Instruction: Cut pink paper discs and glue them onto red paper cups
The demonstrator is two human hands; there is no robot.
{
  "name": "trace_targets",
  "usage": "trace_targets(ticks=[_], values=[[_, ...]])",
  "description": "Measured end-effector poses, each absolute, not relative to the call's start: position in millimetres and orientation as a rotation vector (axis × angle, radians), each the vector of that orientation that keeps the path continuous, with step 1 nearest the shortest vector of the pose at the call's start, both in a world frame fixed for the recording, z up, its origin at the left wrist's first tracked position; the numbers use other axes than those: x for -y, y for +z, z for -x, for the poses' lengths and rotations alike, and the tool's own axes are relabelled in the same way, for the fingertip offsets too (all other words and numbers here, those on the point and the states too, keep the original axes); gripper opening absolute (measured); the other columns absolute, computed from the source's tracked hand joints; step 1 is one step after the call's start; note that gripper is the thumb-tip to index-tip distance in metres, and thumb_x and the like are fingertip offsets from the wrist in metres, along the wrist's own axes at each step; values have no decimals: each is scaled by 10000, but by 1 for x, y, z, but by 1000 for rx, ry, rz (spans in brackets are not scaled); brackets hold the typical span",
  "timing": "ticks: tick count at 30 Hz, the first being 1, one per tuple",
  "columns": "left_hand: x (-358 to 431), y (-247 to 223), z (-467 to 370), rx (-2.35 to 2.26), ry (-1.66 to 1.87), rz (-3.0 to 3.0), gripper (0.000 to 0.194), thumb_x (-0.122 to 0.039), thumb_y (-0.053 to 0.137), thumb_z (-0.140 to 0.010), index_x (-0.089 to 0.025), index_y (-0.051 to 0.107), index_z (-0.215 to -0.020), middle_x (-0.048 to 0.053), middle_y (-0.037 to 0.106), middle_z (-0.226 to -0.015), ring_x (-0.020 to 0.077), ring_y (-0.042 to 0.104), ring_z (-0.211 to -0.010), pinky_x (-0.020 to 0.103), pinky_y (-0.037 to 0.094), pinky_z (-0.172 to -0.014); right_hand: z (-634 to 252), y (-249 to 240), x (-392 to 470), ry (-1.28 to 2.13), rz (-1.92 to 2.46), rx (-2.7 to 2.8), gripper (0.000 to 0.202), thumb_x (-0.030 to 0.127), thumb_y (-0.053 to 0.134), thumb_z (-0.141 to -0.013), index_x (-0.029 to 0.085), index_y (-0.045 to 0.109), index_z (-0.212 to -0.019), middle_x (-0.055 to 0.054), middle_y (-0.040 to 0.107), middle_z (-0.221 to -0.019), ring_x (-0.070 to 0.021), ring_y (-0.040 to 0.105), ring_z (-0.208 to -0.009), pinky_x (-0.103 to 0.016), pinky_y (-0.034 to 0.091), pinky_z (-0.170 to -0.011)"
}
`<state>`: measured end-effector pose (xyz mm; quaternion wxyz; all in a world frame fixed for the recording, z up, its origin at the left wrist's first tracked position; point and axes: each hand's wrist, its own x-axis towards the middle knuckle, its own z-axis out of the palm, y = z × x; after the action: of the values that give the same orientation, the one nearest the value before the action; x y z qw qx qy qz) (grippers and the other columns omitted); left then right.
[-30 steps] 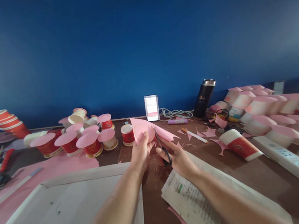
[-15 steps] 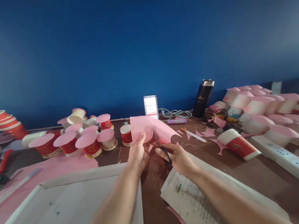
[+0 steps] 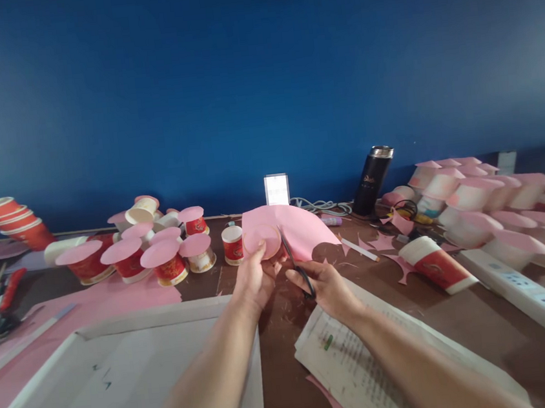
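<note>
A sheet of pink paper [image 3: 301, 227] is pinched in my left hand [image 3: 254, 280], thumb on top. Near the thumb the sheet carries a drawn circle outline [image 3: 262, 239], and a curved notch shows in its lower right edge. Black-handled scissors [image 3: 304, 278] are in my right hand [image 3: 329, 287], fingers around the handles. Their blades point up and away along the circle's right side, at the paper; whether they are fully closed I cannot tell. Just left of the sheet stands a red and white paper cup [image 3: 233, 247].
Red cups topped with pink discs [image 3: 163, 254] stand at left, near stacked cups [image 3: 16, 221]. More pink-topped cups [image 3: 476, 195] crowd the right, beside a power strip [image 3: 529, 287]. A black flask [image 3: 373, 180], lying cup [image 3: 437, 264], papers [image 3: 366, 356] and white box [image 3: 162, 358] surround my arms.
The pink sheet's right part has spread out flatter and wider, so its notched edge now shows. Both hands keep their holds, and the whole view has shifted slightly.
</note>
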<state>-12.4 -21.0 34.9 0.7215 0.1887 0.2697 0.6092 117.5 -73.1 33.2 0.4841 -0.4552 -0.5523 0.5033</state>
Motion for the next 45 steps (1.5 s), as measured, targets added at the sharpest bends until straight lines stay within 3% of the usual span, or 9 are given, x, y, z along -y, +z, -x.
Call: trace_targets(ticks=[7,16,26,32,38,45], values=[[21,37,14,-601,1357,-412,111,-165,592,-817,-72,634,-858,108,709,-802,192,681,-726,307,556,-679,-123,26,70,1254,1109,1385,412,503,696,-723,127,704,-890,18,468,-617,-88,350,-555,-236,264,-502],[23,43,17,-571,1368,-408,94,-126,574,-822,-77,640,-867,108,713,-843,198,683,-803,374,561,-794,-129,20,66,1169,1141,1475,350,487,655,-774,141,624,-733,39,373,-587,-78,315,-544,-237,218,-485],[18,34,25,-505,1331,-512,201,-174,645,-785,-92,638,-969,130,697,-1029,247,654,-989,439,510,-928,-132,18,65,1187,1196,1435,397,499,697,-723,158,522,-621,29,468,-533,-81,385,-495,-241,244,-466],[14,30,27,-513,1313,-544,204,-189,650,-780,-90,639,-957,129,701,-997,239,668,-937,413,527,-894,-130,27,67,1267,1180,1379,381,497,729,-687,149,574,-673,40,436,-509,-85,395,-485,-235,257,-459],[13,29,27,-493,1328,-526,209,-182,650,-777,-94,637,-967,136,698,-1010,243,662,-959,431,513,-920,-128,30,68,1254,1191,1381,414,499,741,-669,156,528,-581,32,438,-492,-83,389,-476,-236,259,-450],[13,30,27,-500,1381,-503,174,-133,648,-768,-91,647,-937,116,705,-972,230,662,-952,434,515,-926,-128,28,68,1281,1165,1358,468,523,733,-670,108,695,-883,48,433,-511,-76,389,-477,-223,281,-452]])
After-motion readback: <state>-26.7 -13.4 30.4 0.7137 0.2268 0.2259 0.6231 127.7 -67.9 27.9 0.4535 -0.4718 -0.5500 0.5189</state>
